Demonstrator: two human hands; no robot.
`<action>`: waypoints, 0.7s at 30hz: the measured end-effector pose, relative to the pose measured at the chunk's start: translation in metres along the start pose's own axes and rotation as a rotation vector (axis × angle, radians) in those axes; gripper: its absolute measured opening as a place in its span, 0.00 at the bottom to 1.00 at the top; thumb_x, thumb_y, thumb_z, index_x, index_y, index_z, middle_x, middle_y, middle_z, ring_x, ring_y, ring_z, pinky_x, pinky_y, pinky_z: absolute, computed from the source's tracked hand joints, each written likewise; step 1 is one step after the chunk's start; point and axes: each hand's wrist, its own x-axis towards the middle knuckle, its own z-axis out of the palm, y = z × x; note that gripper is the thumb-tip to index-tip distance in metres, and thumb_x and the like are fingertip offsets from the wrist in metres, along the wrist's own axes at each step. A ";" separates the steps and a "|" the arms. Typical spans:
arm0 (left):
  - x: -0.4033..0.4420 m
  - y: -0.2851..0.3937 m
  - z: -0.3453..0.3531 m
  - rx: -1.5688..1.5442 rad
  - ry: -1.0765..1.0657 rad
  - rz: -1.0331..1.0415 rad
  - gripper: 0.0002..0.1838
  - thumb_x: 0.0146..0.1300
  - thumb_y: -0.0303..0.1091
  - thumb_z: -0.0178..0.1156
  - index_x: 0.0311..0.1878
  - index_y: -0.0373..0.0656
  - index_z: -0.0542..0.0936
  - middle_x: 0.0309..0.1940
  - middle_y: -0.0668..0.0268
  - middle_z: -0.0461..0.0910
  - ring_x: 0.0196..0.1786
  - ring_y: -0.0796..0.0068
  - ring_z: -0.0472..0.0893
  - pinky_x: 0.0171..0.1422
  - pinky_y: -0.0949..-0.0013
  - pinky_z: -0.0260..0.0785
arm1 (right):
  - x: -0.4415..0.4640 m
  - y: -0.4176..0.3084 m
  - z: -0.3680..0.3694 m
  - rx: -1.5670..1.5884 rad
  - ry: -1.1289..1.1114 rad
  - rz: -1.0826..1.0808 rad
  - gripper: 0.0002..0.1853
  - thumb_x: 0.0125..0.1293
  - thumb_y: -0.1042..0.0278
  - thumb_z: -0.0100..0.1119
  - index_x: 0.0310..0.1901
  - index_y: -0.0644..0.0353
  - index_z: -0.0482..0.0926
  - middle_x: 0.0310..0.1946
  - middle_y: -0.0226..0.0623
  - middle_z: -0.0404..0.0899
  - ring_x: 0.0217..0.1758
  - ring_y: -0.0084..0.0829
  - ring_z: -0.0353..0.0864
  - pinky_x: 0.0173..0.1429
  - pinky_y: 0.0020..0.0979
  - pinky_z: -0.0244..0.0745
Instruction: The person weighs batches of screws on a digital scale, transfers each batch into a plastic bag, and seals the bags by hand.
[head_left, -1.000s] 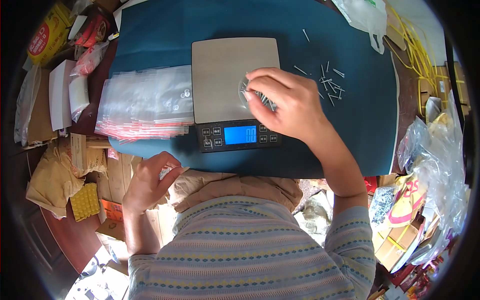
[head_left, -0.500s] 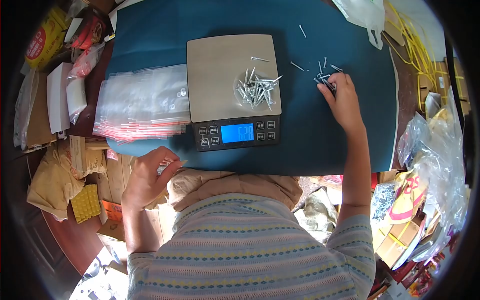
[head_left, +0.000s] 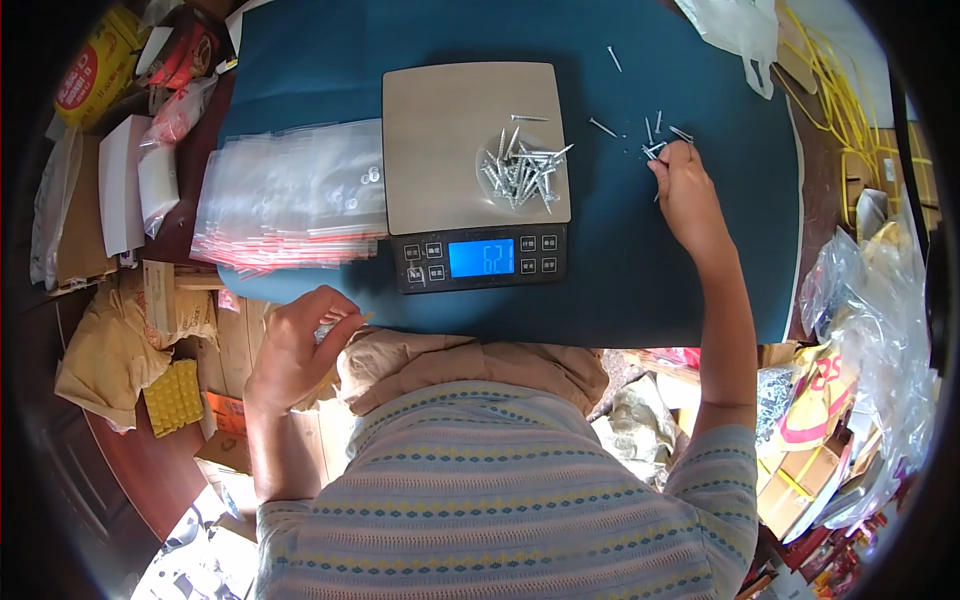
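Observation:
My right hand (head_left: pixel 692 200) is at the far right of the mat, its thumb and fingers pinched on screws at the edge of a small pile of loose screws (head_left: pixel 650 150). The tip of one screw shows below the thumb. Just off the mat's front edge, my left hand (head_left: pixel 303 345) is curled closed around something whitish and clear that I cannot make out. Between them stands a digital scale (head_left: pixel 440 150) with a lit blue display. On its plate, a clear round dish (head_left: pixel 488 190) holds a heap of silver screws (head_left: pixel 522 178). One screw (head_left: pixel 529 118) lies on the plate behind the dish.
A fanned stack of clear zip bags (head_left: pixel 290 190) with red edges lies left of the scale. Single screws (head_left: pixel 614 60) lie scattered on the dark mat (head_left: pixel 500 30). A white plastic bag (head_left: pixel 740 40) is at the back right. Boxes and packets crowd both sides.
My right hand has drawn its fingers together on screws at the pile. The scale's displayed number has changed. My left hand has stayed much the same; the whole view has shifted slightly.

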 end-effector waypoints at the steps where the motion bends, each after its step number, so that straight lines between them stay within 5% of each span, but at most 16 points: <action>1: 0.000 0.000 0.000 -0.003 0.002 -0.010 0.05 0.60 0.23 0.64 0.35 0.33 0.77 0.28 0.56 0.82 0.32 0.66 0.85 0.34 0.70 0.75 | 0.001 0.001 -0.001 0.017 0.008 -0.006 0.09 0.69 0.68 0.54 0.38 0.66 0.69 0.39 0.54 0.76 0.41 0.56 0.78 0.44 0.46 0.74; 7: 0.000 -0.004 0.001 0.011 0.012 0.008 0.05 0.60 0.25 0.64 0.35 0.34 0.78 0.28 0.57 0.81 0.29 0.66 0.82 0.32 0.69 0.71 | 0.007 0.000 -0.017 0.172 0.087 -0.074 0.08 0.68 0.71 0.56 0.39 0.66 0.70 0.35 0.51 0.76 0.37 0.49 0.78 0.42 0.40 0.73; 14: 0.011 0.013 0.007 0.028 -0.043 0.058 0.05 0.61 0.25 0.64 0.35 0.35 0.78 0.29 0.58 0.80 0.31 0.64 0.81 0.34 0.67 0.70 | 0.011 -0.097 -0.036 0.668 -0.071 -0.204 0.08 0.66 0.71 0.60 0.42 0.63 0.73 0.34 0.42 0.77 0.35 0.37 0.79 0.40 0.32 0.74; 21: 0.004 -0.006 0.007 -0.029 0.027 0.059 0.05 0.60 0.24 0.64 0.36 0.35 0.78 0.28 0.58 0.80 0.29 0.64 0.80 0.33 0.67 0.70 | 0.008 -0.071 -0.026 0.466 -0.188 -0.157 0.09 0.59 0.75 0.65 0.41 0.62 0.76 0.36 0.38 0.77 0.38 0.35 0.80 0.41 0.32 0.76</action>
